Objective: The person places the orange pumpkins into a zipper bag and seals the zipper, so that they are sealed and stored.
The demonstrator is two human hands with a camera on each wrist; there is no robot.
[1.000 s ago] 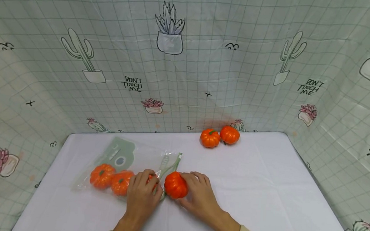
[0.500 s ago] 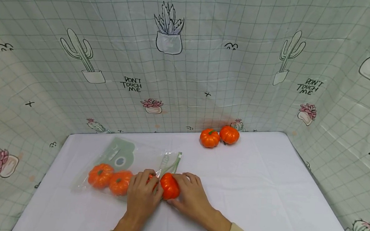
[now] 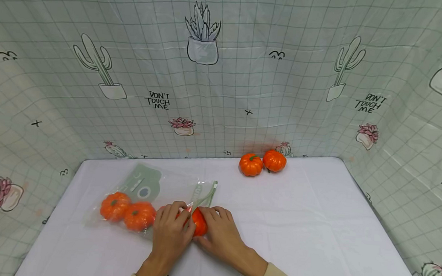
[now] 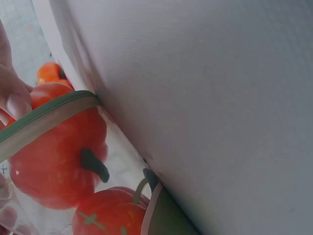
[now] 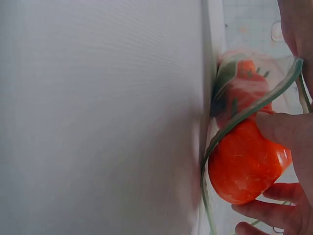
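In the head view my right hand (image 3: 222,236) holds a small orange pumpkin (image 3: 199,223) at the mouth of a clear zip bag (image 3: 177,184). The right wrist view shows thumb and fingers round that pumpkin (image 5: 244,169), its far side at the green zip strip (image 5: 249,110). My left hand (image 3: 171,230) grips the bag by its mouth, fingers bent over the plastic. Inside the bag lie a pumpkin (image 3: 115,206) at the far left and another pumpkin (image 3: 140,216) beside it. A third is mostly hidden behind the left hand; a green stem (image 4: 94,164) shows in the left wrist view.
Two more pumpkins stand at the table's back edge, one pumpkin (image 3: 250,164) left of the other pumpkin (image 3: 274,161). A white cloth covers the table (image 3: 307,221). A printed curtain (image 3: 224,87) hangs behind and along both sides.
My right hand has moved left, bringing its pumpkin from beside the bag up to its mouth. The pumpkins inside have shifted left. My left hand has stayed nearly still.
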